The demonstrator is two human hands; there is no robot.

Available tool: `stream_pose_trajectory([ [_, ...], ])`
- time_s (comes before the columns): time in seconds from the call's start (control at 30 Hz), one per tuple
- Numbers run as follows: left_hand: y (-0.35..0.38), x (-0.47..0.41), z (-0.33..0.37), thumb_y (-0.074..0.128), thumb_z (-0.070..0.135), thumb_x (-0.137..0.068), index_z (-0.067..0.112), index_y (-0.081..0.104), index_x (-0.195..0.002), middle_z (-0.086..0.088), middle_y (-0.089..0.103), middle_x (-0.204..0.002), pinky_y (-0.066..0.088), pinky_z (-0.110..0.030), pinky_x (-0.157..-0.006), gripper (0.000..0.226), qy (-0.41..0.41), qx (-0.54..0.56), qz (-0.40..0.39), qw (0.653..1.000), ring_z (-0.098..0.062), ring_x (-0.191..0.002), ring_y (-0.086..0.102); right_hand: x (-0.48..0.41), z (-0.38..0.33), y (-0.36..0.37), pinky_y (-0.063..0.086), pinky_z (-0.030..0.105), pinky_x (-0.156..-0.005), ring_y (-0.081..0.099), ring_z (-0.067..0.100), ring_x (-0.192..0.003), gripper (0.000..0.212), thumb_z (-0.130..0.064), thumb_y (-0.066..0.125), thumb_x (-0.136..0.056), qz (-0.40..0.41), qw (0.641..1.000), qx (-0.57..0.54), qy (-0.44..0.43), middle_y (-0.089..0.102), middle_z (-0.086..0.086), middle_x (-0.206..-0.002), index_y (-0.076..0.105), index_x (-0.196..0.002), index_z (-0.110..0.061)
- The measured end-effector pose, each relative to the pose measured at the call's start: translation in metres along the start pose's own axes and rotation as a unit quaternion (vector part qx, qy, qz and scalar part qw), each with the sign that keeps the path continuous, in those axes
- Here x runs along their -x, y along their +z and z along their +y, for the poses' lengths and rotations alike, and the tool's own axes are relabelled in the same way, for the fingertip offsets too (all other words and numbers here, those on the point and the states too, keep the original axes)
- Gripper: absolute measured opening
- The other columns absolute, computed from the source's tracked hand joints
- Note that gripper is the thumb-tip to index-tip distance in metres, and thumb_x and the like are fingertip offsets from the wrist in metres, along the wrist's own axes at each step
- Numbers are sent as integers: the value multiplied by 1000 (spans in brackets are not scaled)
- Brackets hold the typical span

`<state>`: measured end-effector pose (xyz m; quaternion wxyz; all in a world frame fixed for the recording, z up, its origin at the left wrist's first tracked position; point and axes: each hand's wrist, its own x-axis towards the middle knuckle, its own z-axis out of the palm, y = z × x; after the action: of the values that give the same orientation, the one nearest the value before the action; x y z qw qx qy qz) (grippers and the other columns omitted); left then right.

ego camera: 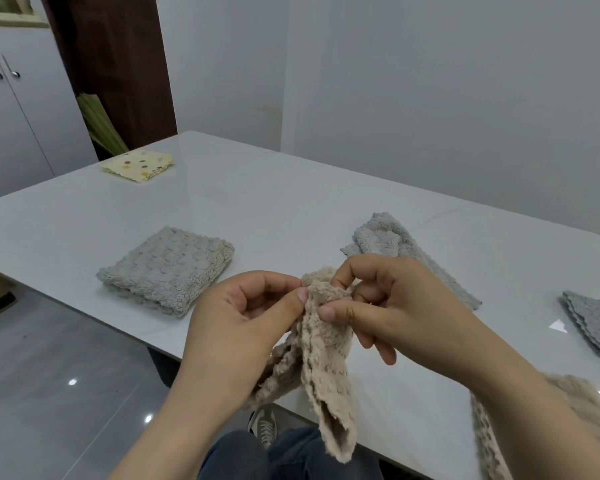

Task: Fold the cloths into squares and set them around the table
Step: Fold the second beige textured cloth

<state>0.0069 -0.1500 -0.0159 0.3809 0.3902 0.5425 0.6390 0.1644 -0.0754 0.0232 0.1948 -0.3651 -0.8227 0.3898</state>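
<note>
A beige fluffy cloth point(321, 362) hangs bunched in front of me, above the near edge of the white table point(264, 202). My left hand point(246, 320) pinches its top edge between thumb and fingers. My right hand point(388, 306) pinches the same top edge just to the right. A grey cloth folded into a square point(168, 268) lies on the table to the left. A loosely folded grey cloth point(395, 244) lies behind my right hand. A yellow dotted folded cloth point(137, 164) sits at the far left corner.
Another grey folded cloth point(593, 327) lies at the right edge. A second beige cloth point(568, 410) lies under my right forearm. White cabinets point(18, 109) stand at the left, with grey floor below. My knees and a shoe point(264, 424) show under the table edge.
</note>
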Motion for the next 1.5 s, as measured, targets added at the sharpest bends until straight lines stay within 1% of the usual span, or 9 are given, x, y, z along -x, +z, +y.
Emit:
stream_pose_trajectory([
  [0.23,-3,6,8,70,23,-64,10,76,-76,-7,75,-74,57,-21,-67,19,12,22,-26,999,-17,-69,72,0,-1,2,47,32,-54,50,15,-37,17,-37,71,-81,17,1000,12,4,61,-2,-49,59,-79,-25],
  [0.47,-5,11,15,70,17,-59,10,76,-79,-6,76,-75,54,-15,-63,22,14,36,-50,998,-14,-70,72,1,-3,3,44,29,-54,51,15,-37,19,-38,70,-82,24,1000,3,1,61,-1,-49,61,-80,-22],
  [0.63,-8,12,13,86,20,-61,21,75,-85,-9,75,-79,59,-27,-72,26,11,-2,-69,998,-23,-76,72,1,-1,5,43,26,-51,51,14,-38,16,-35,70,-82,30,1000,-2,-4,61,1,-49,62,-77,-22],
  [0.7,-8,12,11,77,20,-59,24,75,-85,-9,75,-79,58,-28,-73,27,13,-15,-62,998,-24,-77,72,1,0,6,43,27,-52,51,15,-38,16,-34,70,-83,33,999,-4,-6,61,2,-49,62,-78,-22],
  [0.97,-10,5,10,71,12,-60,20,75,-78,-4,74,-76,51,-15,-58,21,28,-19,-34,999,-12,-65,68,0,4,-2,46,23,-57,55,14,-40,23,-47,69,-79,-19,1000,9,15,64,1,-52,61,-87,-26],
  [1.07,-14,2,12,77,-6,-67,12,72,-75,-1,70,-68,45,-12,-48,20,23,-6,-24,999,-17,-57,58,0,12,-11,47,26,-59,57,13,-43,29,-48,71,-77,-42,996,51,52,65,-1,-54,57,-97,-32],
  [1.23,-21,-2,15,63,-9,-78,13,70,-76,12,63,-56,40,-7,-45,23,24,-7,-15,1000,1,-46,53,-2,26,-16,49,34,-60,53,11,-40,37,-44,72,-80,-63,990,97,77,64,-2,-54,54,-110,-34],
  [1.37,-28,-8,10,63,-5,-80,16,70,-78,13,62,-57,38,-8,-43,23,32,-22,0,999,1,-43,50,-3,32,-19,41,32,-52,44,9,-42,23,-46,73,-78,-53,992,105,40,53,-6,-49,59,-87,-30],
  [1.5,-33,-13,2,68,1,-80,20,70,-82,13,64,-62,44,-10,-52,19,49,-48,21,997,0,-53,54,-3,38,-17,47,29,-62,50,5,-61,39,-53,72,-74,13,993,118,-16,53,-14,-68,57,-76,-16],
])
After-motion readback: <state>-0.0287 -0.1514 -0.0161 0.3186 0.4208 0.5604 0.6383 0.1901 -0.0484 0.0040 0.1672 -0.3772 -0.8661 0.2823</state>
